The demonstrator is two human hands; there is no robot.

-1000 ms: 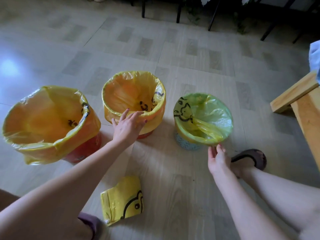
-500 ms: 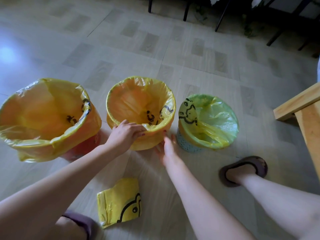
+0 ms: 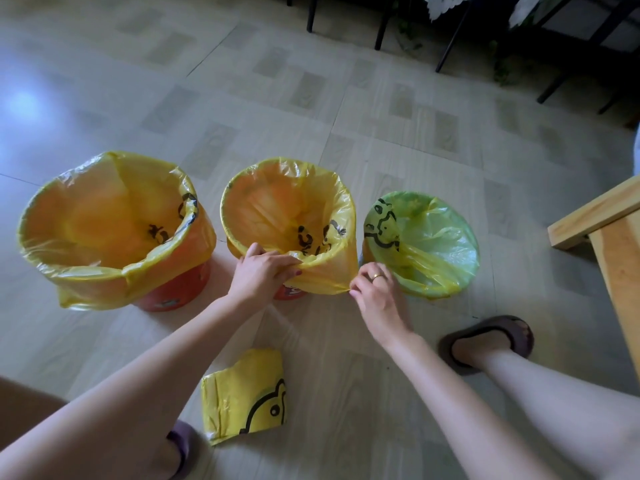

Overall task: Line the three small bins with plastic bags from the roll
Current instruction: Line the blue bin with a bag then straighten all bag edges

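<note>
Three small bins stand in a row on the floor, each with a yellow bag inside. The left red bin (image 3: 173,292) has its bag (image 3: 104,216) folded over the rim. My left hand (image 3: 259,275) grips the near rim fold of the middle bin's bag (image 3: 287,209). My right hand (image 3: 375,289) pinches the same bag's lower edge on the bin's right side. The right bin's bag (image 3: 426,237) looks greenish and sags inward. A folded stack of yellow bags (image 3: 242,396) lies on the floor near me.
A wooden bench (image 3: 609,230) stands at the right. My right foot in a dark slipper (image 3: 485,341) rests beside the right bin, and my left slipper (image 3: 181,445) is at the bottom. Dark chair legs (image 3: 381,26) line the far edge.
My right hand left the right bin, crossed to the middle bin and pinched its bag's edge. My left hand closed on the middle bag's rim fold.
</note>
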